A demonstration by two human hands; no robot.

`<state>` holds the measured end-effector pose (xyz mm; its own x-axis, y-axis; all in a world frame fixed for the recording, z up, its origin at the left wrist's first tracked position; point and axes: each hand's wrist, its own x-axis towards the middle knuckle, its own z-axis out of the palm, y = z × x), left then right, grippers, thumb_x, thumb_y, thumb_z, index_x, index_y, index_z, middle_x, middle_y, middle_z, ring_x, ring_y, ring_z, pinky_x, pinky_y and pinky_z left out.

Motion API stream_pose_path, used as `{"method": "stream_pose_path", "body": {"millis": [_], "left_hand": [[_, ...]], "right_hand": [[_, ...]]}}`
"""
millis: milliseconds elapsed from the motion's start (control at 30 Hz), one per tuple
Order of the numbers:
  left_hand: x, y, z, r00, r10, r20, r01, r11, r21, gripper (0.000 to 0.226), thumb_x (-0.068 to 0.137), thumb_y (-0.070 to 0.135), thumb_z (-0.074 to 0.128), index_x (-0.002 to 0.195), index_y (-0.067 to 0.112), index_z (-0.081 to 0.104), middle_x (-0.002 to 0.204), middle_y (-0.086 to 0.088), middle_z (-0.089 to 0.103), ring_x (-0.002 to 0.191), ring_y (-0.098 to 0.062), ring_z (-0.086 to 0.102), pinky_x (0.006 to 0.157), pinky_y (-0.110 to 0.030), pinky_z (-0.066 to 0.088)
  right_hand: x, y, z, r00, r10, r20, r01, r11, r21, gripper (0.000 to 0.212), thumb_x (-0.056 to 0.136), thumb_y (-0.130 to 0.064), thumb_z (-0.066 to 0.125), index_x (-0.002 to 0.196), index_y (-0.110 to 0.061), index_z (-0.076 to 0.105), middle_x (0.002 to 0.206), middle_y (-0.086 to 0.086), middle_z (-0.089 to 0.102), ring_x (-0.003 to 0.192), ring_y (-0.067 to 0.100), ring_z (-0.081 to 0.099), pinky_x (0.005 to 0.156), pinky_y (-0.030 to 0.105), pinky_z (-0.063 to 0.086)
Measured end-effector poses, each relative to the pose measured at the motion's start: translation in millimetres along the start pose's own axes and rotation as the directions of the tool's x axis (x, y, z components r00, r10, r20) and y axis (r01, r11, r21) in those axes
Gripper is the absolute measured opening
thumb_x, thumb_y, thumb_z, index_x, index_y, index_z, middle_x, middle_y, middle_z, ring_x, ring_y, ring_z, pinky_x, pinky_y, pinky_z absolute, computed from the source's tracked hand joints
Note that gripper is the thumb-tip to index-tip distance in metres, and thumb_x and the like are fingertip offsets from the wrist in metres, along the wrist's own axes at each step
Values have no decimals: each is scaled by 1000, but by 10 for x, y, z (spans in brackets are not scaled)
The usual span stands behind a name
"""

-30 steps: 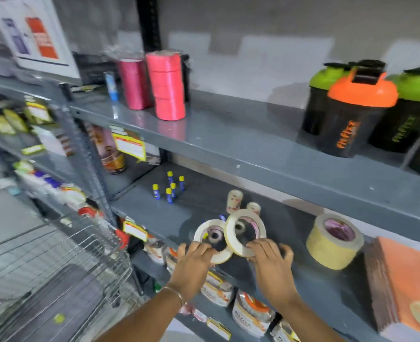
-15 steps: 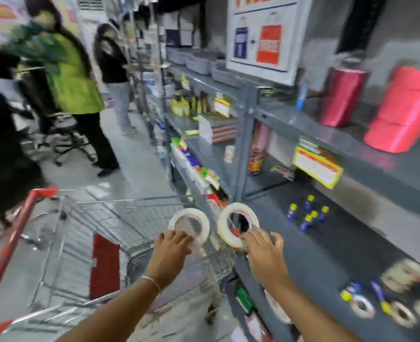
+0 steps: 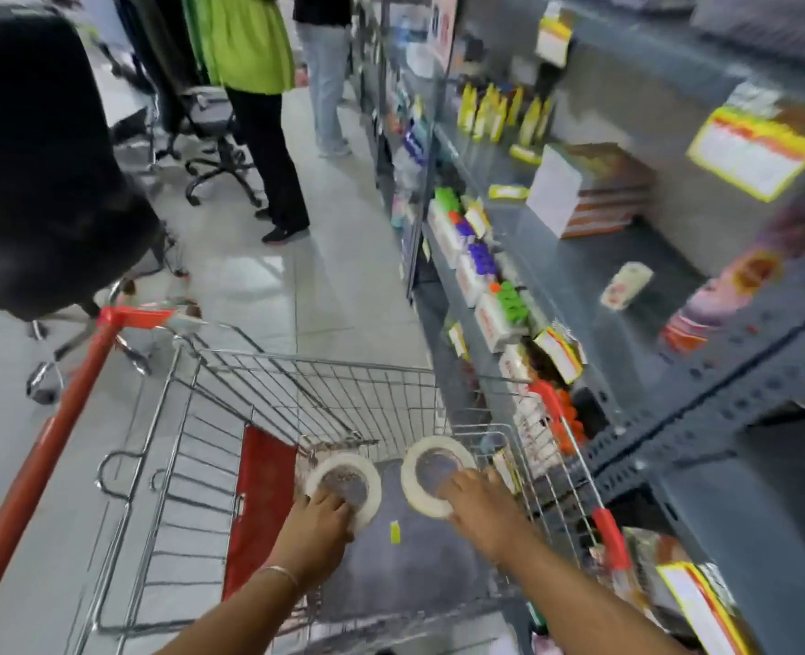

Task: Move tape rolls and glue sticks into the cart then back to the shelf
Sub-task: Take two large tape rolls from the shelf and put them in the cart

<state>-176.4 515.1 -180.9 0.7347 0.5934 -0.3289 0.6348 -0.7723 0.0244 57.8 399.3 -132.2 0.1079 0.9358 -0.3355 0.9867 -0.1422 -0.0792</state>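
My left hand (image 3: 318,524) grips a white tape roll (image 3: 344,482) held flat, low inside the wire shopping cart (image 3: 315,399). My right hand (image 3: 478,505) grips a second white tape roll (image 3: 436,465), also held flat just to the right of the first and a little higher. Both rolls hover over the cart's grey bottom (image 3: 405,574); I cannot tell whether they touch it. No glue sticks are visible.
The cart has a red handle (image 3: 37,465) at left and a red flap (image 3: 259,508) inside. Grey shelves (image 3: 703,418) with stocked goods and yellow price tags run along the right. Two people (image 3: 259,111) and office chairs stand in the aisle ahead.
I have turned from the shelf toward the cart. Both hands carried the tape rolls left and down, from upright in front of the shelf to flat inside the cart basket.
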Motion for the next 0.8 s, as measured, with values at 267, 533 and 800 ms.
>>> {"method": "stream_pose_path", "body": {"millis": [267, 533, 800], "left_hand": [[557, 203, 809, 953, 48, 301, 11, 981, -192, 32, 87, 21, 51, 117, 11, 57, 126, -15, 58, 112, -37, 56, 85, -43, 50], [865, 481, 1583, 881, 97, 463, 2, 978, -208, 40, 86, 11, 52, 125, 4, 52, 122, -20, 59, 108, -41, 58, 84, -47, 51], [996, 522, 1871, 876, 114, 468, -11, 976, -218, 67, 90, 11, 51, 145, -2, 14, 136, -27, 46, 111, -42, 57, 79, -50, 52]], "right_hand": [[885, 46, 1030, 861, 49, 506, -43, 999, -23, 41, 87, -23, 62, 122, -2, 59, 120, 18, 63, 107, 35, 62, 85, 39, 52], [1131, 100, 1622, 793, 59, 606, -108, 993, 45, 35, 89, -12, 53, 121, 0, 59, 127, 20, 60, 114, 37, 58, 93, 45, 49], [1092, 144, 1935, 793, 57, 606, -37, 998, -45, 39, 88, -2, 53, 126, 4, 54, 131, 23, 55, 117, 40, 56, 95, 44, 47]]}}
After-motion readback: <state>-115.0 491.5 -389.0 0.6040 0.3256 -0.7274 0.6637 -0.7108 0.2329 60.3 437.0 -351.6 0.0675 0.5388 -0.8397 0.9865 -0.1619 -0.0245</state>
